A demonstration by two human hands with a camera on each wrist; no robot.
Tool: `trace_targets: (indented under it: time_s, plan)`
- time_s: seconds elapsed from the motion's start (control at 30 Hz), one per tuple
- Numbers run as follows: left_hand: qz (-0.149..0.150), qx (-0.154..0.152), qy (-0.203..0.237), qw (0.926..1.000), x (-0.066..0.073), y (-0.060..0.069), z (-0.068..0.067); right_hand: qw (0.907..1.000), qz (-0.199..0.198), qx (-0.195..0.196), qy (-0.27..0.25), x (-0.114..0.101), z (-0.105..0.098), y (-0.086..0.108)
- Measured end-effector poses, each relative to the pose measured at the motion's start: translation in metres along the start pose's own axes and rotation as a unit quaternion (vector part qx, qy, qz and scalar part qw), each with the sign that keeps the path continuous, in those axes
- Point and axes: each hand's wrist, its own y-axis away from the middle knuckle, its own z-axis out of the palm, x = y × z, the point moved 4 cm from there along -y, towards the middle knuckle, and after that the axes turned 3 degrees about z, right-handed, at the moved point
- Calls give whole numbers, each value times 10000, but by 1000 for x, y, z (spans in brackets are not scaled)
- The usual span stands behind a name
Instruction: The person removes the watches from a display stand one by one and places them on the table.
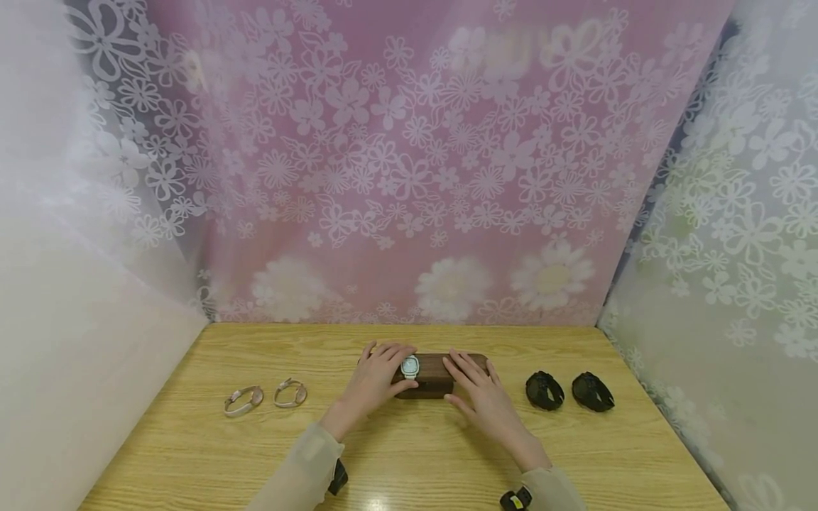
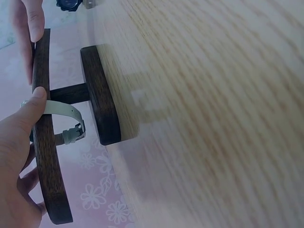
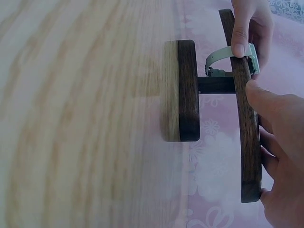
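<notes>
A dark wooden T-shaped watch stand (image 1: 432, 370) stands near the table's far side, its crossbar held up by a short post on an oblong base (image 3: 188, 90). Around the bar's left half loops a wristwatch (image 1: 410, 366) with a square pale face and a mint-green strap (image 2: 66, 110); the buckle hangs below the bar. My left hand (image 1: 373, 376) pinches the watch against the bar, thumb on the strap at the near edge, fingers at the far side. With thumb in front and fingers behind, my right hand (image 1: 491, 408) grips the bar's right half.
Two slim light-strapped watches, one outer (image 1: 243, 401) and one inner (image 1: 290, 393), lie to the left. Two black watches, one inner (image 1: 544, 391) and one outer (image 1: 592, 392), lie to the right. Flowered curtains (image 1: 409, 177) enclose the wooden table (image 1: 409, 454) behind and at the sides.
</notes>
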Motion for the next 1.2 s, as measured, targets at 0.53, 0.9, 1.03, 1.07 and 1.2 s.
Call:
trace_targets:
  time_s: [0.53,0.9,1.03,1.07,1.2]
  plan:
    - [133,79,-9,9999,-8,6,-9,9997,156,-183,-14,-1,-1,0]
    - [108,126,-17,9999,-17,13,-12,9997,156,-132,-164,-1,0,0]
    - [69,118,25,9999,-20,16,-15,9995,210,-199,-119,-1,0,0]
    - [48,106,25,9999,-21,17,-16,9996,201,-186,-114,0,0,0]
    - [-15,63,-1,10000,-24,20,-18,9999,95,-30,-80,-1,-1,1]
